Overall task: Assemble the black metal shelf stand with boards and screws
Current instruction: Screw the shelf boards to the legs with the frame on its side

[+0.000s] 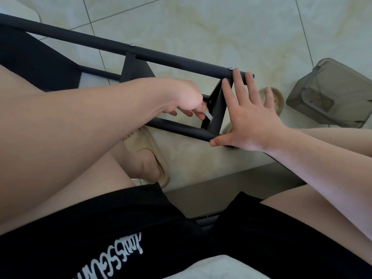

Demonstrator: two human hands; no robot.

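Pale tiled floor, shelf frame [175, 59] of black metal tubing lying on its side by the person's knees. Left hand [181, 97] pinches a small flat silver tool [208, 116] against the end crossbar [218, 106]. Right hand [253, 117] is flat with fingers spread, bracing both end tubes. Grey plastic bin [332, 93] lies near.

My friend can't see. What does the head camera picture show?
A person's left hand pinches a small silver tool at a corner of a black metal frame, while the open right hand steadies its end. A grey box sits on the tiled floor.
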